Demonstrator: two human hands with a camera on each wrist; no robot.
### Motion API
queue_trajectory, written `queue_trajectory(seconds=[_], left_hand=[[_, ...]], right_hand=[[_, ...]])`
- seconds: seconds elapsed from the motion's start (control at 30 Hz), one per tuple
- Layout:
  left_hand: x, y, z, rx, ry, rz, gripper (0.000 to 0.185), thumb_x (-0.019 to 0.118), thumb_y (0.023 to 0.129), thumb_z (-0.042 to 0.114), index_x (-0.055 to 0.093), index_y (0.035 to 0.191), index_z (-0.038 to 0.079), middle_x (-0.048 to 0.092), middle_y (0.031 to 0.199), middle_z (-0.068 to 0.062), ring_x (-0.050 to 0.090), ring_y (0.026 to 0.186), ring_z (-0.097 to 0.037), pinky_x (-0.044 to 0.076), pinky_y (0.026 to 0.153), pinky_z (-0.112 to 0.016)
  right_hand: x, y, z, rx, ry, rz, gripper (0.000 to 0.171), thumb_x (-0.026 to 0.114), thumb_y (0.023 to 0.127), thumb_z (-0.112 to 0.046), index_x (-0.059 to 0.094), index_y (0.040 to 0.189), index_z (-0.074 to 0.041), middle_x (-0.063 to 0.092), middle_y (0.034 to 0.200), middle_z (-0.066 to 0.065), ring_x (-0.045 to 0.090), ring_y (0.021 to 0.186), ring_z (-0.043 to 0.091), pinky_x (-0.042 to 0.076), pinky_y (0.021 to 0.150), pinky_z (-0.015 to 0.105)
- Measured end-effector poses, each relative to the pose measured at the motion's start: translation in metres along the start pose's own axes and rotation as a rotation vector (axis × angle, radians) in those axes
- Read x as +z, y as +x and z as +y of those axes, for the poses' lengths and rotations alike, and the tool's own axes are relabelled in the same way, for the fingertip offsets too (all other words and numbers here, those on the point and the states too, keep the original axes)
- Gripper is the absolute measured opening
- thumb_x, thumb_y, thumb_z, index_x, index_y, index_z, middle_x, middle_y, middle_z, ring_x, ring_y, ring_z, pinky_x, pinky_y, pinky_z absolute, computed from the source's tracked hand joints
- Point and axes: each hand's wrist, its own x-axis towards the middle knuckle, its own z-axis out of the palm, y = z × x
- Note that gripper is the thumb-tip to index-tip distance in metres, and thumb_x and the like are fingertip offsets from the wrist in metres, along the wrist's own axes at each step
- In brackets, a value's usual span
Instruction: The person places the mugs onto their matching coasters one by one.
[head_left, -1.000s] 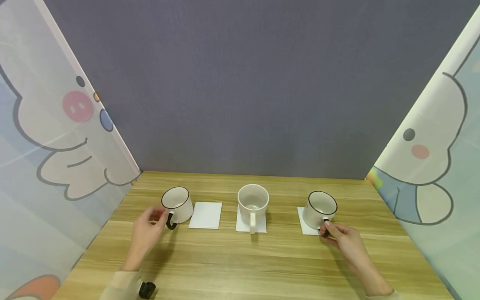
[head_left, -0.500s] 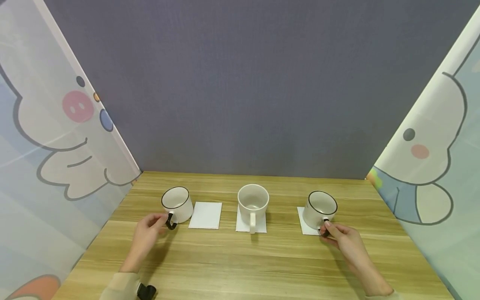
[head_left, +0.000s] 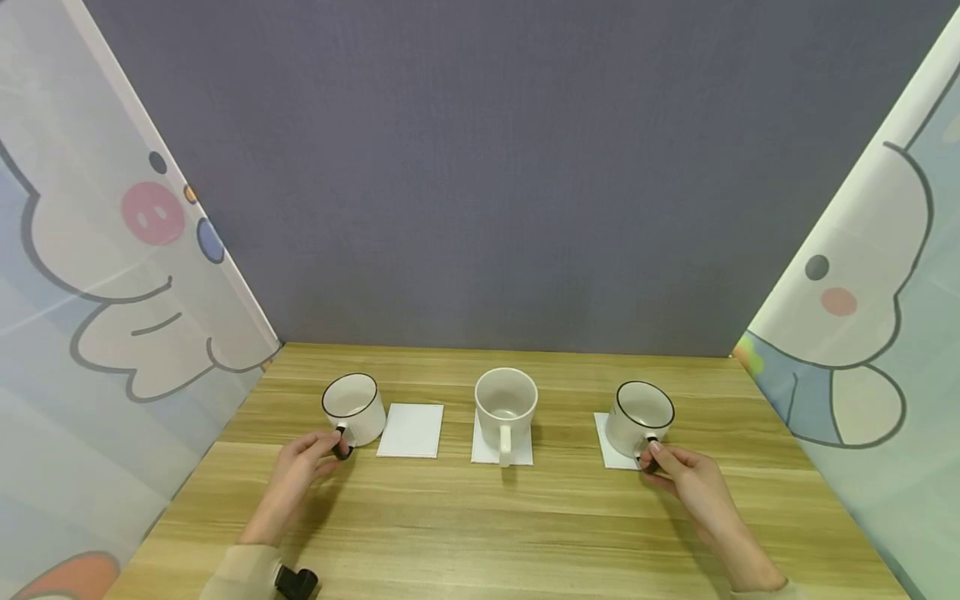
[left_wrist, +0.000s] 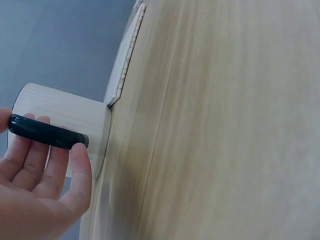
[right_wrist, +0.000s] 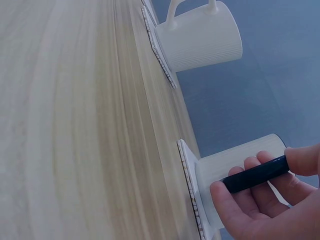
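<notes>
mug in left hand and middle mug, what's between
The head view shows an unoccupied white square coaster between the left black-rimmed mug and the white-handled mug.

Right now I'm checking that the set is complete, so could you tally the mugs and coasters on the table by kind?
Black-rimmed white mugs with black handles: 2
All-white mug with a white handle: 1
Square white coasters: 3
Total: 6
</notes>
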Motion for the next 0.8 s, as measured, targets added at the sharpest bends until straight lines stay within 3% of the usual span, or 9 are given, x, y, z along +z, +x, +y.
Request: queue_trajectory(seconds=[0.2,0.47,0.8], left_hand=[[0.0012,0.0009,0.0013,-0.015,-0.033,0.007,0.037,0.054,0.107,0.024,0.066,0.103,-0.011,0.061,0.116,-0.009,0.062,0.103,-0.011,0.056,0.093,-0.033],[0.0056,0.0051,-0.0009,0.01,-0.055,0.011,0.032,0.051,0.107,0.016,0.065,0.101,-0.012,0.063,0.103,-0.013,0.064,0.096,-0.014,0.057,0.09,-0.032],[0.0055,0.0061,-0.0004,0.025,-0.057,-0.008,0.035,0.053,0.107,0.017,0.063,0.101,-0.016,0.063,0.098,-0.01,0.063,0.093,-0.014,0.058,0.088,-0.031]], right_hand=[[0.0011,-0.0005,-0.0008,0.015,-0.014,0.006,0.043,0.053,0.108,-0.024,0.062,0.113,0.017,0.065,0.107,0.01,0.066,0.098,0.013,0.058,0.092,0.035],[0.0009,-0.0004,-0.0022,0.028,-0.017,0.005,0.042,0.053,0.108,-0.023,0.061,0.115,0.018,0.064,0.109,0.01,0.066,0.1,0.015,0.057,0.093,0.036],[0.0025,-0.0006,-0.0027,0.024,-0.029,0.022,0.042,0.052,0.108,-0.022,0.061,0.115,0.018,0.065,0.108,0.012,0.067,0.1,0.017,0.057,0.092,0.035]])
